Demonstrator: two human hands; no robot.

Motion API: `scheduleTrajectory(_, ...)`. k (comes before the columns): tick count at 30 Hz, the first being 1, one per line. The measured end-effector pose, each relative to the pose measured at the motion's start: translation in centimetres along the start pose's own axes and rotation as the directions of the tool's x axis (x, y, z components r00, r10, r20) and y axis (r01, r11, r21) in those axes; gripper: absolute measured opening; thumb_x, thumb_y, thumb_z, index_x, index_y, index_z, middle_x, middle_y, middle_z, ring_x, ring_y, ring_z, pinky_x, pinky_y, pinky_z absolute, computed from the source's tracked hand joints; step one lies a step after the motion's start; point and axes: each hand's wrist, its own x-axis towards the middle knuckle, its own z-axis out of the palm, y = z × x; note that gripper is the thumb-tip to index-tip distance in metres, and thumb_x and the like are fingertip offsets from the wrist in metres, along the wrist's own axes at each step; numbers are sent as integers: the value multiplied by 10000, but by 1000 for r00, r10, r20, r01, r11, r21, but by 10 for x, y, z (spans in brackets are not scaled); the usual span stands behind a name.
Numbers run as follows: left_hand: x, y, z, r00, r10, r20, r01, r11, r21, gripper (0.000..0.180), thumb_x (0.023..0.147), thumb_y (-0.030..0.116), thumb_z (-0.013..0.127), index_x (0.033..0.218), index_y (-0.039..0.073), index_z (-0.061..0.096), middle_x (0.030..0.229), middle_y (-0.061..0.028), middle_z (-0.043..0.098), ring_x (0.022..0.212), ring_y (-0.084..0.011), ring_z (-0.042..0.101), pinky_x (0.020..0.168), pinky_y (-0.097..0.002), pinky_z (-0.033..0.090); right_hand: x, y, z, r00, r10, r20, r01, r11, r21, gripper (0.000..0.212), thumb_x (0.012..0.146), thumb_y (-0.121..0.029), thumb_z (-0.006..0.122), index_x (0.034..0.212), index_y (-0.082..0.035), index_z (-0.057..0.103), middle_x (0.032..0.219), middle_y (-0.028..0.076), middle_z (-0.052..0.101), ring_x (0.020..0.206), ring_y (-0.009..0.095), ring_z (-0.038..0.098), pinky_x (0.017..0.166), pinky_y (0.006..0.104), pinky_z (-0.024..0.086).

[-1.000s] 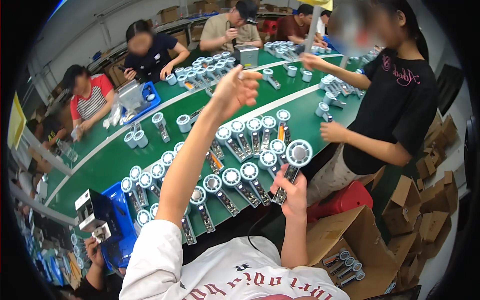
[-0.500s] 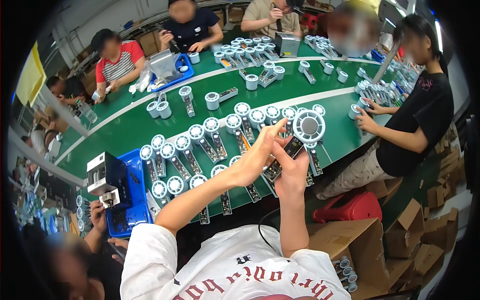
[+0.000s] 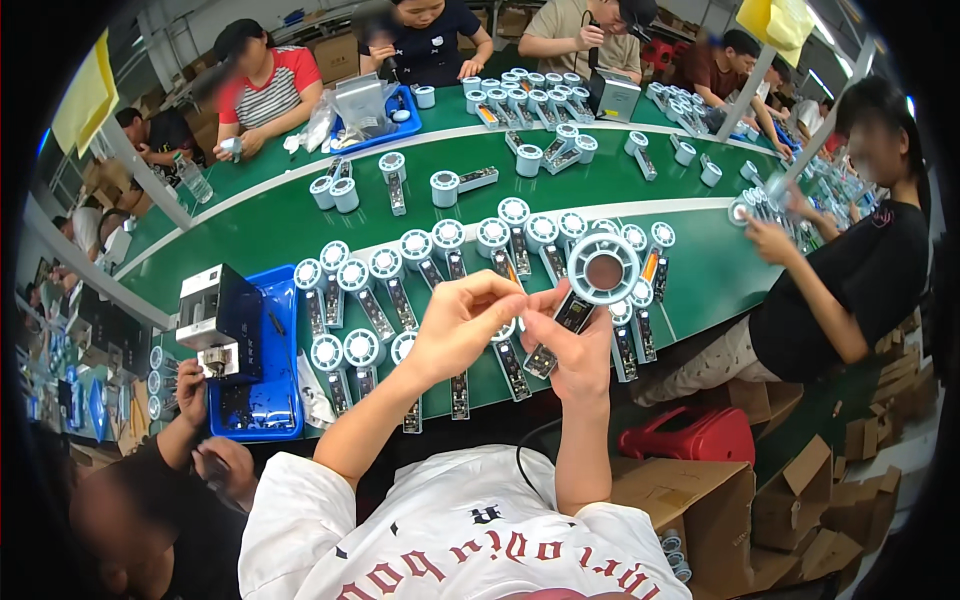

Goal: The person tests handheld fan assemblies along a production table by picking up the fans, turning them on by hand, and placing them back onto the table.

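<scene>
right hand [image 3: 580,350] grips one round-headed fan [image 3: 598,275], left hand [image 3: 462,322] pinching its handle; many fans [image 3: 440,260] lie beyond on the green table [image 3: 250,225], apparently waiting.

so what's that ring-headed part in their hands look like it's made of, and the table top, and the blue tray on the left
Ring-headed part: looks like moulded plastic, white and smooth with a slight sheen; its dark handle seems plastic too, hard to tell. The right hand holds it while the left hand pinches at it. Table top: probably a matte green rubbery belt or mat. Blue tray: likely glossy hard plastic with raised rim.
</scene>
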Motion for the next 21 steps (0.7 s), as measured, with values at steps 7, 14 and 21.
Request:
scheduleTrajectory(7, -16, 6, 17, 983, 158, -96, -158, 987, 3, 68, 793, -34, 633, 859, -18, 645, 870, -62, 617, 726, -110, 539, 641, -211, 447, -6, 13, 6, 994, 107, -37, -110, 987, -120, 340, 699, 51, 647, 1021, 2, 551, 782, 76, 618, 609, 124, 554, 543, 211, 447)
scheduleTrajectory(14, -41, -5, 16, 867, 369, -336, -312, 926, 212, 114, 751, -49, 650, 842, 19, 651, 882, -67, 607, 719, -132, 540, 640, -219, 445, -19, 37, 27, 997, 70, -15, -72, 961, -266, 396, 670, 2, 685, 1042, 18, 550, 863, 96, 615, 723, 124, 555, 588, 210, 449)
scheduleTrajectory(21, -55, -16, 26, 941, -30, -338, -92, 936, -339, 309, 723, 38, 703, 956, 11, 502, 780, -57, 535, 658, -132, 514, 587, -243, 433, -50, 30, 11, 998, 60, 37, -41, 920, -391, 490, 759, -1, 671, 1199, 7, 454, 1060, 112, 574, 915, 174, 583, 765, 235, 482)
